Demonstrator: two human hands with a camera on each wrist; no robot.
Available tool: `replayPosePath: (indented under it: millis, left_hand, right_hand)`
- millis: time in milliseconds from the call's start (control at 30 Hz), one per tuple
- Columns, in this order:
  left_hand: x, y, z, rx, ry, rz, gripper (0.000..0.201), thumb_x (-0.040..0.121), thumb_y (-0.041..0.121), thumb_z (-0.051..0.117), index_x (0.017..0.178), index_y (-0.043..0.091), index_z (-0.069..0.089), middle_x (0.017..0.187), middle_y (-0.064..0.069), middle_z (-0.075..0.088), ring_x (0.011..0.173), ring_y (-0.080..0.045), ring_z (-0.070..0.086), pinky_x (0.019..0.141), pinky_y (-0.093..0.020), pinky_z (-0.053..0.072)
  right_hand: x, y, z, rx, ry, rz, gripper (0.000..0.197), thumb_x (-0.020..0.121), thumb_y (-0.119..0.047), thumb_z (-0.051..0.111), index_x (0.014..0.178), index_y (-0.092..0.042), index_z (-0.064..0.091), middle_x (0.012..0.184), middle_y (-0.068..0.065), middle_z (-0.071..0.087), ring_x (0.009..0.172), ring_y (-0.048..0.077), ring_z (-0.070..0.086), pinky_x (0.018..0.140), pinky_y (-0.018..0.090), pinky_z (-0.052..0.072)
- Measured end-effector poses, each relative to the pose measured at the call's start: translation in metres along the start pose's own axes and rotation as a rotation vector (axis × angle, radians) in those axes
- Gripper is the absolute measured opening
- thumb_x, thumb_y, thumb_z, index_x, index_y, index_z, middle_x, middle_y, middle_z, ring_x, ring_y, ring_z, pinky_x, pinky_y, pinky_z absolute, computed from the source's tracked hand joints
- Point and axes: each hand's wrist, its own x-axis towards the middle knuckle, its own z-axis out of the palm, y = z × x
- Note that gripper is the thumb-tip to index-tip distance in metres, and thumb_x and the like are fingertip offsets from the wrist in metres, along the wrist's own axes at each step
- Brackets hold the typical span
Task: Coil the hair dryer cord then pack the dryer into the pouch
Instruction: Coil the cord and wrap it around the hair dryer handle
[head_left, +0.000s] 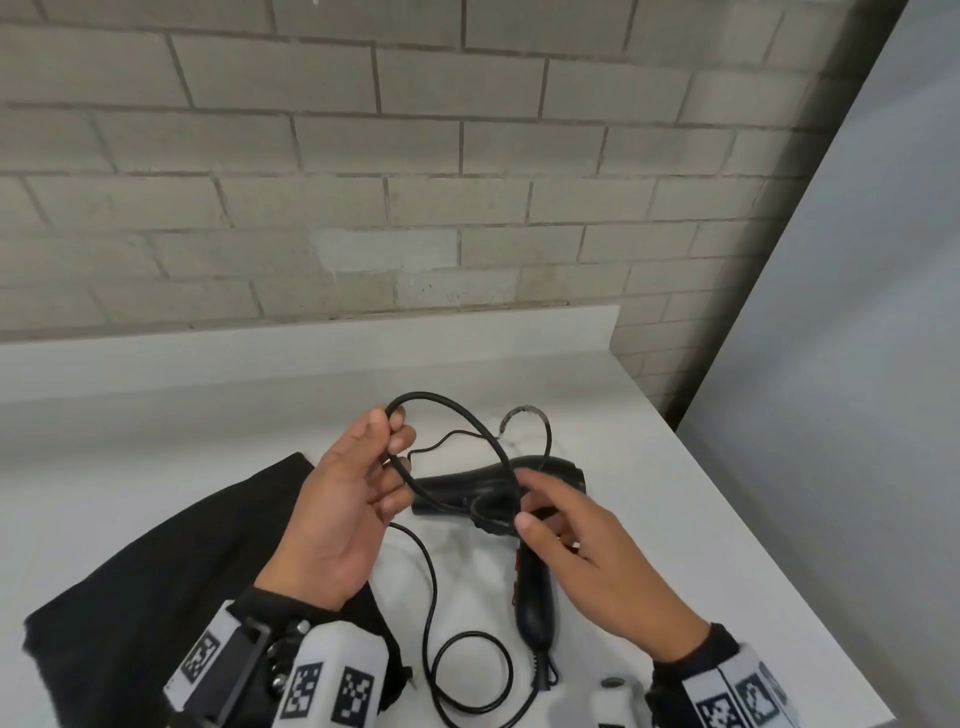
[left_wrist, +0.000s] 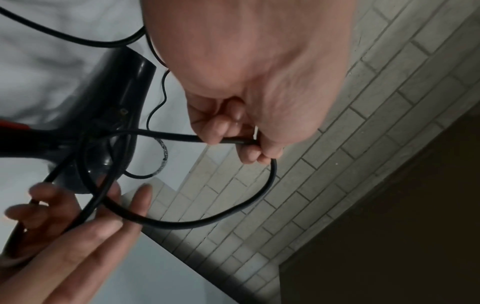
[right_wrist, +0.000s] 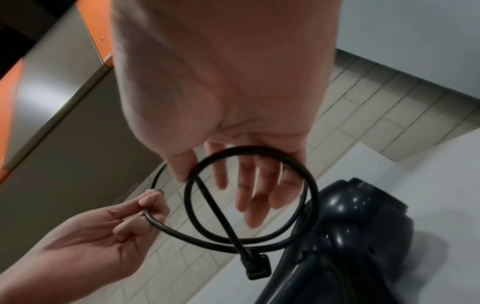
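The black hair dryer (head_left: 467, 488) lies on the white counter (head_left: 675, 519), handle toward me. Above it my left hand (head_left: 395, 431) pinches its black cord (head_left: 441, 397) between thumb and fingertips. My right hand (head_left: 530, 506) pins the crossing of a raised cord loop with its thumb against straight fingers. The right wrist view shows that loop of cord (right_wrist: 249, 148) before the right hand (right_wrist: 197, 174), the plug (right_wrist: 255, 269) dangling, and the dryer (right_wrist: 350, 226) below. The black pouch (head_left: 156, 571) lies flat at the left, partly under my left forearm.
More cord lies in loose curls (head_left: 467, 665) on the counter near the front edge. A thin string with a silvery section (head_left: 524, 410) lies behind the dryer. A brick wall (head_left: 467, 208) backs the counter; a grey panel (head_left: 831, 364) stands at the right.
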Motion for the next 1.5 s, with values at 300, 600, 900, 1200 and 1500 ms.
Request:
replayPosePath:
  millis: [300,600,900,1200,1500]
  left_hand:
    - [-0.005,-0.010,-0.009,0.130,0.051,0.013,0.020,0.097,0.032,0.050,0.086,0.020,0.061,0.075,0.004,0.050,0.046,-0.007,0.028,0.045,-0.019,0.032]
    - [-0.009,-0.044,0.000,0.765,-0.154,-0.043,0.027,0.100,0.044,0.051,0.106,0.019,0.059,0.099,0.004,0.065,0.078,-0.011,0.063,0.081,-0.030,0.049]
    - [-0.003,-0.062,-0.043,1.465,-0.368,-0.124,0.034,0.095,0.050,0.056,0.126,0.038,0.049,0.130,0.017,0.049,0.109,0.000,0.052,0.095,-0.019,0.043]
    - [0.019,-0.056,-0.059,1.942,-0.260,-0.146,0.038,0.089,0.051,0.062,0.121,0.031,0.056,0.119,0.007,0.054,0.119,-0.017,0.045,0.097,-0.029,0.040]
    - [0.006,0.011,-0.030,1.562,-0.348,0.312,0.009,0.086,0.046,0.070,0.086,0.038,0.066,0.085,0.018,0.061,0.092,-0.002,0.055,0.084,-0.023,0.045]
  right_hand:
    - [0.004,-0.013,-0.004,-0.108,0.306,-0.227,0.018,0.099,-0.025,0.048,0.100,-0.030,0.065,0.091,-0.012,0.066,0.090,0.008,0.062,0.078,0.022,0.050]
    - [0.009,-0.034,-0.025,0.155,0.600,-0.227,0.026,0.102,-0.030,0.042,0.115,-0.028,0.064,0.085,-0.014,0.062,0.079,0.008,0.059,0.076,0.026,0.051]
    - [-0.017,0.016,-0.112,-0.084,0.970,0.068,0.021,0.098,-0.033,0.047,0.098,-0.028,0.067,0.064,-0.003,0.052,0.058,0.015,0.046,0.063,0.049,0.052]
    - [-0.054,0.080,-0.090,-0.110,0.700,0.475,0.015,0.100,-0.012,0.045,0.099,-0.008,0.060,0.076,0.015,0.062,0.061,0.032,0.065,0.052,0.030,0.045]
    - [-0.045,0.100,-0.045,-0.530,0.292,0.494,0.019,0.093,-0.004,0.051,0.090,-0.013,0.067,0.086,0.010,0.070,0.086,0.034,0.065,0.071,0.038,0.050]
